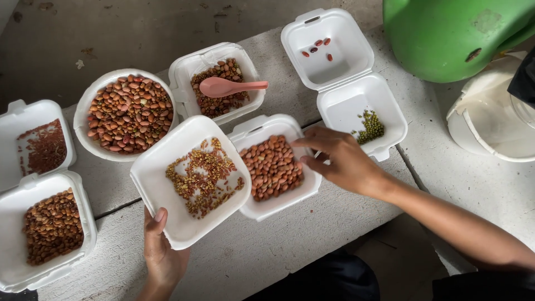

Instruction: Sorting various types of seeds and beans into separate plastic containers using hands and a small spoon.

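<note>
On the concrete ledge [267, 251], the left hand [161, 251] is gripping a mixed tray [189, 178], mostly unsorted; the right hand [340, 159], fingers narrowed, is hovering over the peanut box [273, 167].

left hand [161, 253]: bare, no ring or glove, short plain nails
right hand [343, 161]: bare, no ring, no watch
forearms: uncovered, no sleeves in view
clothing: dark garment at lower frame edge

White foam clamshell boxes: open one w/ green beans [362, 111] at right, mixed-grain tray [189, 181] center, two [39, 195] at left.
</note>
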